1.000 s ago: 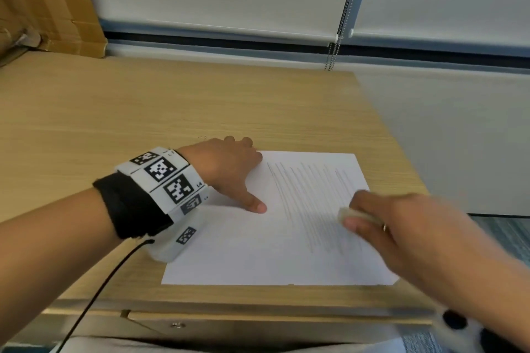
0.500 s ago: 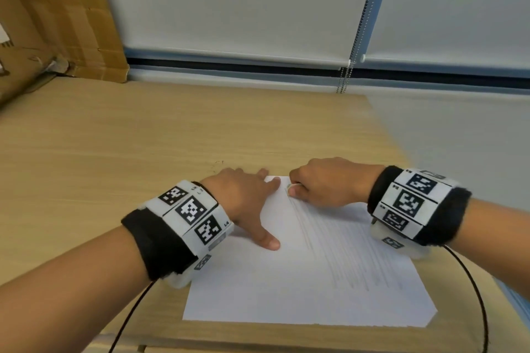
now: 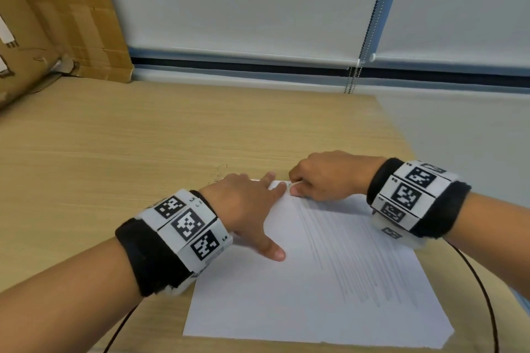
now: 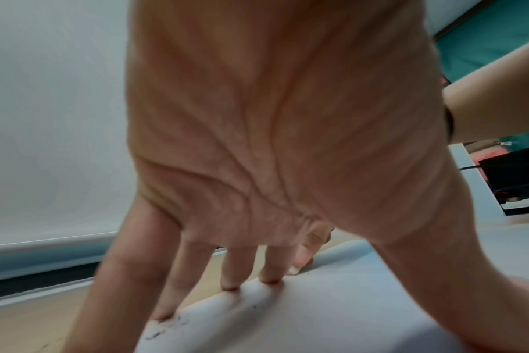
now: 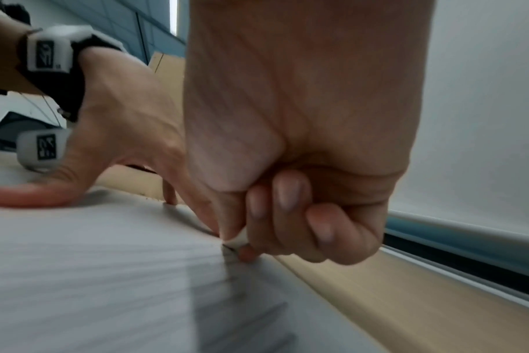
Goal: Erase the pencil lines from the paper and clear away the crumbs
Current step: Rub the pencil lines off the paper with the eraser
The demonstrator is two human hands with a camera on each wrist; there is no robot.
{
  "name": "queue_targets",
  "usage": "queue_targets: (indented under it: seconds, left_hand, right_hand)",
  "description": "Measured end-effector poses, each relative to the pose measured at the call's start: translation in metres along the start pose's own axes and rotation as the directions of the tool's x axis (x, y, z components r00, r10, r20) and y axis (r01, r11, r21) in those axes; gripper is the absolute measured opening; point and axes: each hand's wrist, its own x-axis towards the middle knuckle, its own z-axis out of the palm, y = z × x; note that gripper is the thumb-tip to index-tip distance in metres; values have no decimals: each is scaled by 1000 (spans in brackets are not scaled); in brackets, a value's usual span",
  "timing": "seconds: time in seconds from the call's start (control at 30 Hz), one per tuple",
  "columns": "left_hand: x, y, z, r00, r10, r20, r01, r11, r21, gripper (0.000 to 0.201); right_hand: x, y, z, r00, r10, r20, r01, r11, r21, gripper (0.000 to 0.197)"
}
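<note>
A white sheet of paper lies on the wooden desk, with several long pencil lines running down its right half. My left hand lies flat with spread fingers on the sheet's far left corner, thumb pressed on the paper. My right hand is curled at the far edge and pinches a small white eraser against the top of the lines. Dark crumbs lie by my left fingertips at the paper's edge.
Cardboard leans against the wall at the back left. A closed white roller blind with a bead chain runs behind the desk. The desk's right edge ends close to the paper. Cables trail from both wristbands.
My right hand has come from the paper's near right side to its far edge beside my left hand, and has stayed there for the last half second. The view has come closer.
</note>
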Motion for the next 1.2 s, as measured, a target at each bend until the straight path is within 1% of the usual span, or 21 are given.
queue_targets:
  seconds: [0.07, 0.13, 0.17, 0.2, 0.33, 0.37, 0.5, 0.53, 0.67, 0.73, 0.8, 0.93, 1.0, 1.13, 1.2]
  left_hand:
    - [0, 1, 0, 1000, 0, 3, 0, 1000, 0, 124]
    - [1, 1, 0, 1000, -3, 10, 3, 1000, 1, 124]
    - [1, 1, 0, 1000, -5, 14, 5, 1000, -1, 124]
    - [1, 1, 1, 1000, -6, 19, 6, 1000, -6, 124]
    - [1, -1, 1, 1000, -2, 17, 3, 1000, -14, 125]
    - [2, -1, 1, 1000, -2, 16, 2, 1000, -12, 125]
    - [4, 1, 1, 999, -12, 35, 12, 1000, -5, 125]
    - [4, 0, 2, 999, -13, 38, 13, 1000, -8, 126]
    - [4, -1, 2, 999, -14, 37, 15, 1000, -8, 125]
    - [4, -1, 1, 999, -17, 35, 17, 1000, 2, 124]
    - [3, 0, 1, 999, -14, 33, 14, 1000, 0, 125]
    - [5, -1, 3, 1000, -2, 1, 2, 1000, -4, 126]
    - [5, -2, 4, 1000, -7, 0, 7, 1000, -12, 127]
    - [3, -3, 4, 1000, -14, 13, 14, 1000, -23, 125]
    - [3, -2, 3, 1000, -11, 14, 11, 1000, -15, 125]
  right_hand:
    - [-6, 1, 2, 995, -19, 93, 15, 999, 44, 30]
    - [-12, -2, 0, 980, -39, 195, 28, 998, 60, 31]
    - [-12, -2, -2, 978, -40, 207, 31, 998, 46, 32]
    - [-8, -2, -3, 982, -36, 188, 31, 999, 32, 32]
    - [2, 1, -1, 999, -25, 30, 24, 999, 34, 26]
    - [0, 2, 1, 999, -33, 26, 32, 999, 38, 26]
    - [-19, 0, 7, 985, -116, 126, 112, 993, 38, 26]
    - [-18, 0, 5, 985, -124, 119, 123, 992, 18, 25]
    - [-2, 3, 1, 994, -104, -27, 102, 993, -59, 23]
    - [-2, 4, 4, 992, -107, -66, 100, 990, -101, 22]
    - [-17, 1, 7, 987, -148, -56, 139, 981, -132, 22]
    - [-60, -11, 19, 961, -272, 53, 277, 948, -158, 24]
    - [-62, -12, 19, 964, -264, 34, 266, 952, -149, 26]
    - [-32, 0, 14, 973, -205, -105, 185, 967, -174, 26]
    - [-27, 6, 18, 968, -209, -138, 180, 964, -196, 27]
